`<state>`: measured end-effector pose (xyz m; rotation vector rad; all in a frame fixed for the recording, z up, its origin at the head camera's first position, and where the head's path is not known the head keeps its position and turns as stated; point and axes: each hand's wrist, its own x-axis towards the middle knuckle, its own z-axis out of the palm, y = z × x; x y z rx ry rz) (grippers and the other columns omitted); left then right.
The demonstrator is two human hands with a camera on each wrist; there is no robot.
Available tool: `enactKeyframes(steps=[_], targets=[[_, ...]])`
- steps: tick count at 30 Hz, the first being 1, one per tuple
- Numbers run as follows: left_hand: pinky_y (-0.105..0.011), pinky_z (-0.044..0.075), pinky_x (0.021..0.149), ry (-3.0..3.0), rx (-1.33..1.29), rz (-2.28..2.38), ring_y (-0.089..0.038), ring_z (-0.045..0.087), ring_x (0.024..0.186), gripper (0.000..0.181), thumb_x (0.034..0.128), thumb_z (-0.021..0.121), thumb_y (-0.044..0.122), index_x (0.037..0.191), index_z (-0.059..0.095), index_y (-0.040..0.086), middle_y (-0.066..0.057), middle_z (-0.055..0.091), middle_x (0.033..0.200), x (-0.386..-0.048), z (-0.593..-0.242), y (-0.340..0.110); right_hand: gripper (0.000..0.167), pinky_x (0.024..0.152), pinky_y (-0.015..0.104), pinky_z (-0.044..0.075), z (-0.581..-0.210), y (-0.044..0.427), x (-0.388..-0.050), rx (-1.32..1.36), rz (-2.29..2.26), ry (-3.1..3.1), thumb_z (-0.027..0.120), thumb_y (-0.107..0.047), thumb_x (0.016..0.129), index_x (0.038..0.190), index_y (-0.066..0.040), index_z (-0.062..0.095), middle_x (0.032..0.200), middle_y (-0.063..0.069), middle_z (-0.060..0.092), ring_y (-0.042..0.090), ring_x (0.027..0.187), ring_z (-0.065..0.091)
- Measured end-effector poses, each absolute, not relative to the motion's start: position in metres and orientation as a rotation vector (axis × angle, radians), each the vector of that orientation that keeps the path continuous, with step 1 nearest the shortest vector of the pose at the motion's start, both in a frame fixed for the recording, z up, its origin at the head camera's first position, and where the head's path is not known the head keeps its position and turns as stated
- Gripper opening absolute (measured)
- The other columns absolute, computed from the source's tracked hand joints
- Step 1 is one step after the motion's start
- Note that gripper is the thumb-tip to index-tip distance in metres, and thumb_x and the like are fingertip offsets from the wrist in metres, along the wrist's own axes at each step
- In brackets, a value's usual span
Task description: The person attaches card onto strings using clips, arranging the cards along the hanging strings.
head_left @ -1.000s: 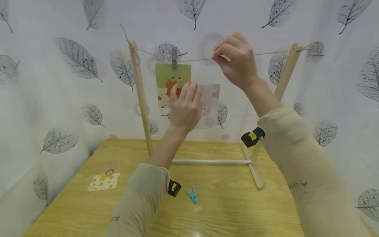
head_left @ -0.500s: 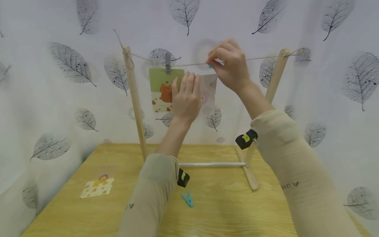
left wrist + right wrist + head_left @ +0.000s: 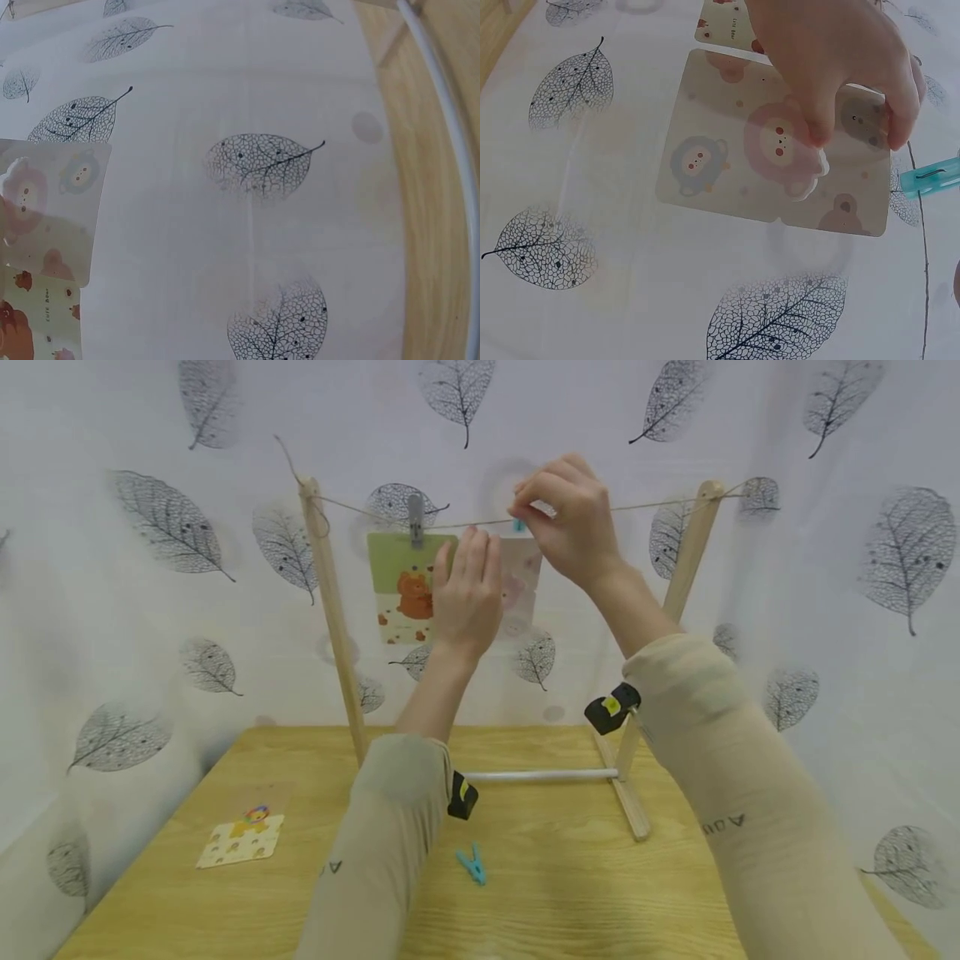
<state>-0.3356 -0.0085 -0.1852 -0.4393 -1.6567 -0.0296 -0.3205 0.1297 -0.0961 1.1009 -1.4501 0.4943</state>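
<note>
My left hand (image 3: 468, 602) pinches a pale card with bear faces (image 3: 727, 142), keeping it just under the string (image 3: 480, 523). Beside it, a green and cream bear card (image 3: 392, 564) hangs from the string by a grey clothespin (image 3: 416, 518). Up at the string, my right hand (image 3: 570, 518) pinches a teal clothespin (image 3: 930, 178). In the right wrist view that clothespin's tip is by the pale card's edge; whether it grips the card I cannot tell. In the left wrist view, the two cards show at the left edge, the pale card (image 3: 56, 202) overlapping the other.
Wooden posts (image 3: 333, 627) hold the string, with a white rod (image 3: 540, 775) low between them. On the table (image 3: 555, 902) lie a second teal clothespin (image 3: 472, 864) and a lion card (image 3: 243, 839). A leaf-print curtain (image 3: 150, 635) hangs behind.
My left hand has raised the pale card closer to the string. The teal clothespin now shows below my right fingertips. The head view has shifted slightly.
</note>
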Motion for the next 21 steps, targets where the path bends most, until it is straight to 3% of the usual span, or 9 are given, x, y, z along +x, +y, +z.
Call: enactKeyframes(steps=[3, 10, 21], targets=[[-0.041, 0.027, 0.104, -1.657, -0.442, -0.034, -0.027, 0.045, 0.120, 0.041, 0.0855, 0.061, 0.023, 0.119, 0.053, 0.001, -0.013, 0.053, 0.120, -0.3375, -0.1856, -0.0091, 0.006, 0.074, 0.030, 0.042, -0.0976, 0.1280, -0.3205, 1.093, 0.494, -1.480, 0.069, 0.004, 0.077, 0.072, 0.005, 0.065, 0.078, 0.016, 0.065, 0.030, 0.079, 0.053], [-0.039, 0.030, 0.102, -1.601, -0.453, -0.021, -0.026, 0.048, 0.116, 0.031, 0.0866, 0.048, 0.005, 0.117, 0.053, 0.001, -0.014, 0.054, 0.119, -0.3404, -0.1850, -0.0082, 0.007, 0.075, 0.030, 0.042, -0.1023, 0.1283, -0.3210, 1.057, 0.478, -1.524, 0.069, 0.001, 0.078, 0.073, 0.005, 0.065, 0.077, 0.016, 0.064, 0.030, 0.078, 0.053], [-0.037, 0.030, 0.103, -1.608, -0.478, -0.025, -0.027, 0.047, 0.118, 0.032, 0.0893, 0.043, 0.003, 0.120, 0.052, -0.001, -0.015, 0.054, 0.121, -0.3367, -0.1813, -0.0059, 0.011, 0.076, 0.029, 0.042, -0.1036, 0.1300, -0.3201, 1.039, 0.513, -1.554, 0.069, -0.003, 0.079, 0.073, 0.005, 0.065, 0.079, 0.016, 0.066, 0.030, 0.078, 0.054]])
